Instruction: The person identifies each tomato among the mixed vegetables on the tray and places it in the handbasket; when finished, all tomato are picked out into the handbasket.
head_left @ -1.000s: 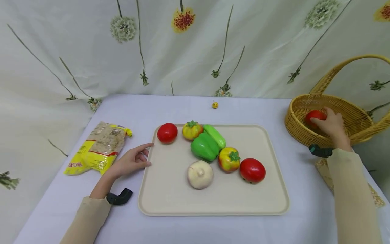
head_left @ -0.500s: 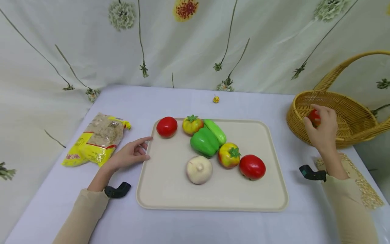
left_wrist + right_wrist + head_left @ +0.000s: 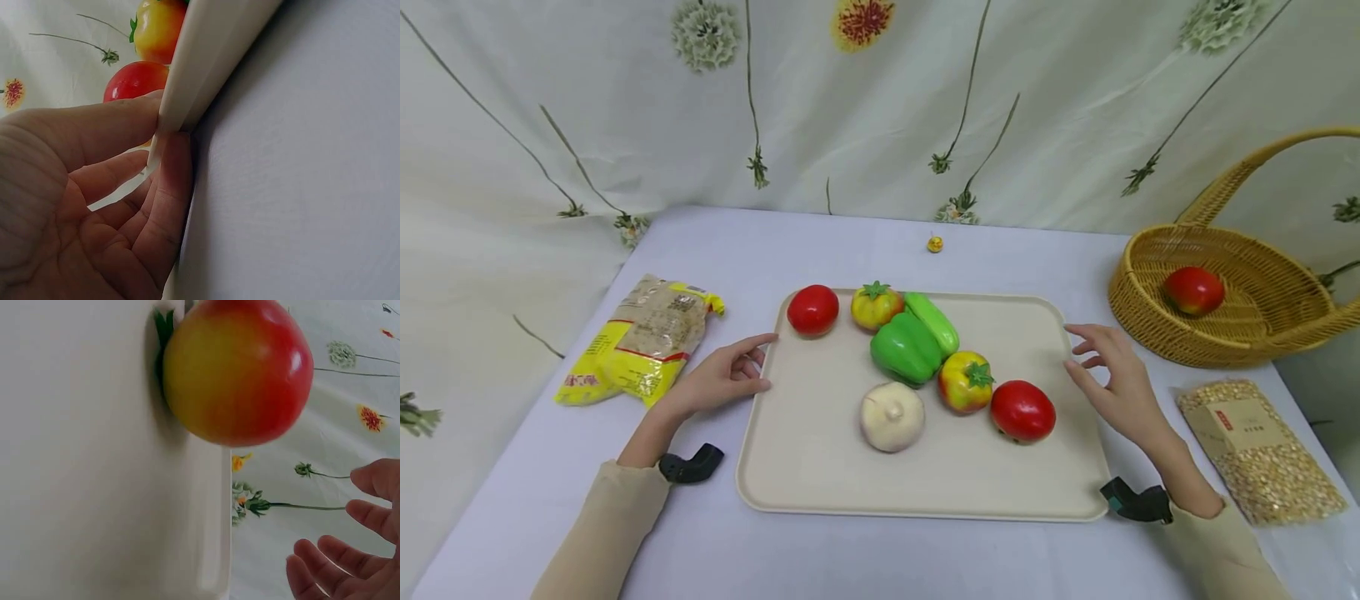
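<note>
On the beige tray [image 3: 820,483] lie two red tomatoes [image 3: 1022,411], two yellow-red tomatoes [image 3: 966,382], a green bell pepper [image 3: 906,348], a green cucumber-like piece [image 3: 932,321] and a white garlic bulb [image 3: 892,416]. My left hand [image 3: 724,379] holds the tray's left edge; in the left wrist view its thumb and a finger pinch the rim [image 3: 200,62]. My right hand [image 3: 1112,379] hovers by the tray's right edge, fingers apart and holding nothing. A single red tomato [image 3: 1195,291] sits inside the wicker basket [image 3: 1187,346].
Left of the tray lies a yellow-and-clear bag [image 3: 647,342] of brownish contents. A clear packet of yellow grains [image 3: 1262,450] lies in front of the basket. A tiny yellow ornament [image 3: 935,243] stands near the table's back edge. A flowered cloth [image 3: 865,108] hangs behind.
My right hand has let go of the red tomato in the basket and moved left and nearer, to the tray's right edge. My left hand has stayed at the tray.
</note>
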The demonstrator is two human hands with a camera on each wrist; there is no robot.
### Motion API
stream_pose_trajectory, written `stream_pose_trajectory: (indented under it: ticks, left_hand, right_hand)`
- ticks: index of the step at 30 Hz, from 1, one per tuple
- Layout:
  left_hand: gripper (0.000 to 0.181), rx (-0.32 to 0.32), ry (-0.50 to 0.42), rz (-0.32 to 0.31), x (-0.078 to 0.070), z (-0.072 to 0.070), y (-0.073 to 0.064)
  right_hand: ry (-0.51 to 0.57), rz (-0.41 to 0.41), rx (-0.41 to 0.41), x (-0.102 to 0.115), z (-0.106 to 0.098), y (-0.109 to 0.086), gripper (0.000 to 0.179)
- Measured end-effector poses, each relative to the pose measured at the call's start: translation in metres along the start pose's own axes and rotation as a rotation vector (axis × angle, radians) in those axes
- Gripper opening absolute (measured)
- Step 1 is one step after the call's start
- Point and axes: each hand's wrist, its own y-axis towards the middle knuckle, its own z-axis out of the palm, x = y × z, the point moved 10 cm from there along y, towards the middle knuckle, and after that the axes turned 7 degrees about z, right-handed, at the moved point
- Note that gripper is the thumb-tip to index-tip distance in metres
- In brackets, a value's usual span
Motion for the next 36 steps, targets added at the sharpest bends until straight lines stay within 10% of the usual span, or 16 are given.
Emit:
stream_pose_trajectory:
  ticks: [9, 22, 36]
  left_hand:
    - [0.067, 0.0, -0.023, -0.003, 0.002, 0.001, 0.001]
    - [0.067, -0.017, -0.02, 0.007, 0.004, 0.005, 0.002]
    - [0.067, -0.036, -0.029, 0.011, 0.001, -0.001, -0.004]
  right_hand:
    - [0.019, 0.049, 0.41, 0.006, 0.051, -0.022, 0.05]
    - [0.1, -0.102, 0.508, 0.032, 0.053, -0.03, 0.032]
    - [0.005, -0.105, 0.575, 0.05, 0.05, -0.039, 0.052]
